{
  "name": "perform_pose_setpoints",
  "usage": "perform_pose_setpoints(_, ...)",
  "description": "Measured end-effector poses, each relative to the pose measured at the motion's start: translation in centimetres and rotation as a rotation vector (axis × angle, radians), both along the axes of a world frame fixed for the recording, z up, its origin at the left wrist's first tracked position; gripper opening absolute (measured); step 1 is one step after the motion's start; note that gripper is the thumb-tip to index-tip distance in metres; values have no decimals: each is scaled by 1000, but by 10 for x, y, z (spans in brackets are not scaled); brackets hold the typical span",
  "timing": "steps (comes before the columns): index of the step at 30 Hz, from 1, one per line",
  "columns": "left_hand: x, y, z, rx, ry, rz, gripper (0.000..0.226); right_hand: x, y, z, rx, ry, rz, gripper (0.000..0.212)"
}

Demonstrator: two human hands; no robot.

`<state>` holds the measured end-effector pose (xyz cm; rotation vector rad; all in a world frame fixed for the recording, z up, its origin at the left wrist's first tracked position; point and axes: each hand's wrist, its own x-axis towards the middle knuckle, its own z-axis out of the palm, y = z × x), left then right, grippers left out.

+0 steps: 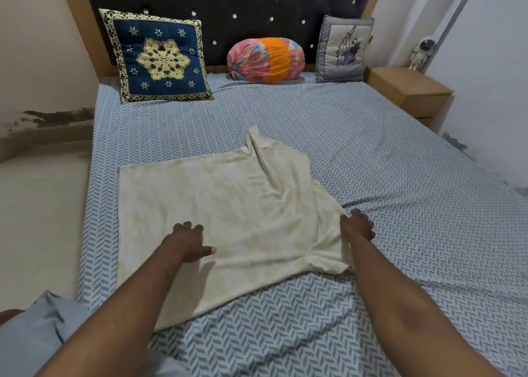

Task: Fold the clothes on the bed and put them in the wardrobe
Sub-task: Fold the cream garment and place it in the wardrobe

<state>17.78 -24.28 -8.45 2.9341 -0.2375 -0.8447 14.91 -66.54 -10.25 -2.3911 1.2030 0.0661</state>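
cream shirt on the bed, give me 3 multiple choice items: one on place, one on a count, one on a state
1. Where is the left hand?
A. flat on the cream shirt
B. on the nightstand
C. on the blue cushion

2. How many cushions lean at the headboard?
A. one
B. three
C. five

3. What is the right hand doing?
A. resting on the pillow
B. hanging in the air
C. touching the shirt's right edge by the sleeve

Answers: 1 A, its palm lies on the shirt's body. 2 B, a blue square cushion, a round orange and pink one, a grey one. 3 C, its fingers meet the fabric edge.
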Motion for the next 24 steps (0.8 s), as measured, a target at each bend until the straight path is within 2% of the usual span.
perform_pose_setpoints(3, 19, -17, -9, -41, 25, -59, 88, 21, -7, -7, 48, 52, 40, 40)
perform_pose_setpoints(5, 35, -29, -13, -57, 25, -79, 90, 29, -18, -10, 63, -21, -11, 28)
perform_pose_setpoints(7, 52, -39, -15, -46, 10, -107, 96, 27, -28, -11, 76, -122, -174, 29)
perform_pose_setpoints(10, 82, -54, -17, -19, -6, -159, 113, 26, -38, -14, 31, -115, -368, 38)
perform_pose_setpoints(13, 107, -66, -16, 9, 30, -204, 132, 46, -39, -13, -54, -155, -279, 30)
perform_pose_setpoints(16, 122, -75, -12, 90, 68, -228, 145, 79, -40, -14, -36, -146, -56, 32)
perform_pose_setpoints(18, 132, -80, -11, 120, 37, -233, 142, 98, -37, -15, -50, -75, 104, 39)
perform_pose_setpoints(19, 137, -81, -11, 111, 8, -218, 136, 103, -36, -15, -47, -69, 134, 33)
perform_pose_setpoints(21, 151, -81, -13, 72, -52, -170, 122, 106, -35, -16, -20, -147, 36, 13)
perform_pose_setpoints(24, 168, -79, -18, 69, -81, -123, 121, 104, -39, -20, -10, -226, -237, 21)
